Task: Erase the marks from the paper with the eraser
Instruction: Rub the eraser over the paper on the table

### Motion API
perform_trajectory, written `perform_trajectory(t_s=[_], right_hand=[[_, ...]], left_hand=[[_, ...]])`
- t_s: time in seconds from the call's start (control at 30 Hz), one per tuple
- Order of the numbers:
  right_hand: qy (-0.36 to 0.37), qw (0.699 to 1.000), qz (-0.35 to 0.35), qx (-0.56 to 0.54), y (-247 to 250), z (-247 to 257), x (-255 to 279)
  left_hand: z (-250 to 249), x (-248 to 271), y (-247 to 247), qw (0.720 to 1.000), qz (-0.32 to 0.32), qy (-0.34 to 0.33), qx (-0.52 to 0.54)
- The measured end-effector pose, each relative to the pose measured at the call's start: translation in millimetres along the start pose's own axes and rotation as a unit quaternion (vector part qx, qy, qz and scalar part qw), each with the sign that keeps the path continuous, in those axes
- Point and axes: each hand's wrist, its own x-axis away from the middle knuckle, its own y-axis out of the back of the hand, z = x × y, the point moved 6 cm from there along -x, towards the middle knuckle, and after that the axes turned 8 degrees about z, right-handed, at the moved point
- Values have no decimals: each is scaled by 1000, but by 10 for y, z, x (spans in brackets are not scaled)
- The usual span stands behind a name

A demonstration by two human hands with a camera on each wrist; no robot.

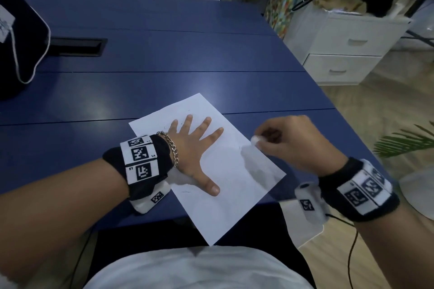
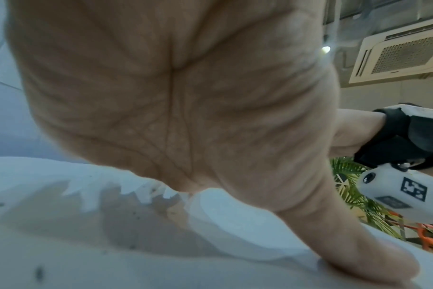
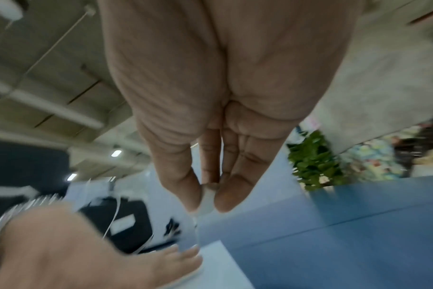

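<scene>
Paper (image 1: 225, 171) lies diagonally under flat, spread left hand (image 1: 190, 148); right hand (image 1: 288, 143) pinches eraser (image 1: 254, 140).

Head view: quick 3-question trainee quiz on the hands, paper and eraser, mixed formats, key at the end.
1. True or false: the left hand lies flat with fingers spread on the paper.
2. Which hand pinches the white eraser? A) left B) right C) neither
3. Fill in: the eraser is at the paper's ___ edge, from the person's side.

Key:
1. True.
2. B: the right hand pinches it between thumb and fingertips.
3. Right. Whether it touches the sheet cannot be told.
</scene>
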Motion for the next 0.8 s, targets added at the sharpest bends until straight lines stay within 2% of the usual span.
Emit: perform_trajectory(t_s=[0.1,0.17,0.37,0.6,0.7,0.8], right_hand=[[-44,988,-72,-128,127,-196,345],[-75,972,-80,-207,45,-320,565],[-102,963,-72,-241,-329,-408,838],[-73,976,-50,-200,-519,-177,876],[-26,991,-10,-128,-643,6,824],[23,998,40,-42,-760,164,747]], left_hand=[[40,130,171,999,-36,-27,-10],[115,268,244,999,-34,-41,2],[241,449,-81,996,57,-56,-29],[237,375,-189,998,60,-21,-16],[189,336,-162,999,49,-12,-18],[44,337,-127,999,32,-32,-2]])
